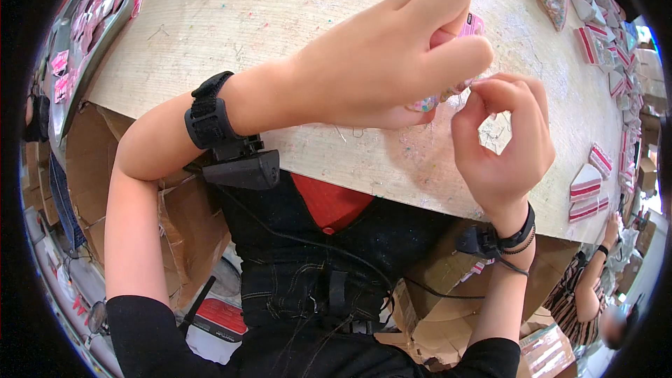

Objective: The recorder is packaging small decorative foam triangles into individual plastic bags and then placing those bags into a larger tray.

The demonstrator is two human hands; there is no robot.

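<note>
Pink-carded packet (474, 23) sits clasped in my left hand (402, 56) above the table (231, 35); its beaded end (425, 103) lies nearer me, just left of my right hand (509, 168), whose thumb and forefinger pinch together, on what I cannot tell.

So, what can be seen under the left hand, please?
Beneath the left hand, a pink card shows at one side and colourful bits at the hand's lower edge. The middle is covered, so I cannot tell whether they join.
</note>
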